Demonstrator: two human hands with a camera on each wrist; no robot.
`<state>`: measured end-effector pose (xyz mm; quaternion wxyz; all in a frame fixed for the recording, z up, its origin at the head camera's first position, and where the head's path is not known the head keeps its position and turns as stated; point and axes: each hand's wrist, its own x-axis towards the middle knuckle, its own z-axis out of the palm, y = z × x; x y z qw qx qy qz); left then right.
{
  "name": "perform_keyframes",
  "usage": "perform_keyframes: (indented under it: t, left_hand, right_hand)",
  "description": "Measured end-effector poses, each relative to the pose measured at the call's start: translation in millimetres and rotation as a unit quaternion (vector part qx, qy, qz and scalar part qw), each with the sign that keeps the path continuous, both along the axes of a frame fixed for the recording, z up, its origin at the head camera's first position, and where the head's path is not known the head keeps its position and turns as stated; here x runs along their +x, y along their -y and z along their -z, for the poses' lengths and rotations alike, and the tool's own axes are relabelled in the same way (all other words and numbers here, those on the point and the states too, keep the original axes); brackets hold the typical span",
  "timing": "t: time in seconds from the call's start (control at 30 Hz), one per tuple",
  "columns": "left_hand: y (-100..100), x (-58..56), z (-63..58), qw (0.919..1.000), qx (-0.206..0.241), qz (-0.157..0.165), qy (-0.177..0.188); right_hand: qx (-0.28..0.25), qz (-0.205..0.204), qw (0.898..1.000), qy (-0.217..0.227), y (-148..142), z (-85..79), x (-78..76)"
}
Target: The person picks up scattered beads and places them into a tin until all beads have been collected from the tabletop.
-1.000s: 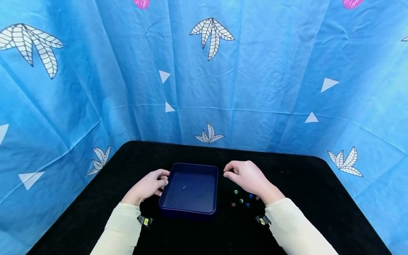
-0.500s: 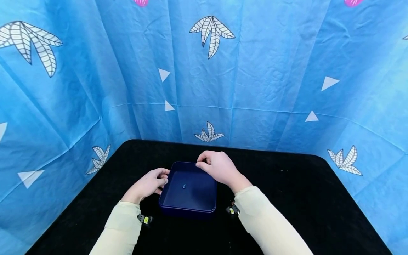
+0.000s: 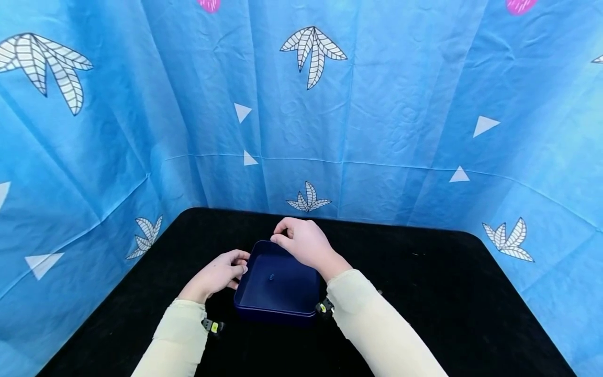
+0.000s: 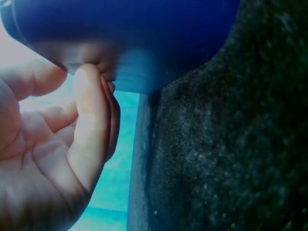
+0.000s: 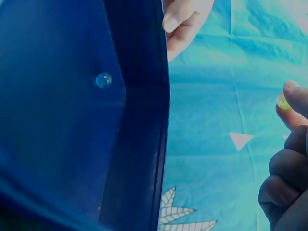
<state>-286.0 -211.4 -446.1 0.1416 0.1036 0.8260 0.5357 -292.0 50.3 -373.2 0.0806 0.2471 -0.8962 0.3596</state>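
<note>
A dark blue square box (image 3: 278, 303) stands open-topped on the table, a clear bluish marble (image 5: 103, 80) lying on its floor. My left hand (image 3: 219, 275) rests against the box's left side; in the left wrist view its fingertips (image 4: 89, 72) touch the outer wall. Over the box's far rim is my right hand (image 3: 303, 243), pinching a clear yellow marble (image 5: 283, 102) between thumb and forefinger. The right wrist view shows this marble beyond the box wall, above the rim line.
Black cloth covers the table (image 3: 447, 293). A small marble (image 3: 379, 292) peeks out beside the right sleeve (image 3: 377, 324), which covers the area right of the box. A blue patterned curtain (image 3: 391, 131) hangs behind the table.
My right hand has moved left from beside the box to over its far rim, carrying the marble. Its sleeve now hides most of the loose marbles. The left hand stays put.
</note>
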Motion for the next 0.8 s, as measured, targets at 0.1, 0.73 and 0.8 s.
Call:
perform_keyframes:
  t: [0.1, 0.73, 0.8]
  left_hand:
    - [0, 0.4, -0.4, 1.0000, 0.001, 0.000, 0.000]
    - [0, -1.1, 0.4, 1.0000, -0.003, 0.002, -0.001]
    - [0, -0.7, 0.6, 1.0000, -0.003, 0.002, 0.000]
  right_hand:
    - [0.022, -0.003, 1.000, 0.005, 5, -3.0, -1.1]
    - [0.039, 0.028, 0.998, 0.037, -24, -1.6, -1.5]
    - [0.044, 0.034, 0.998, 0.033, -30, -0.3, -1.1]
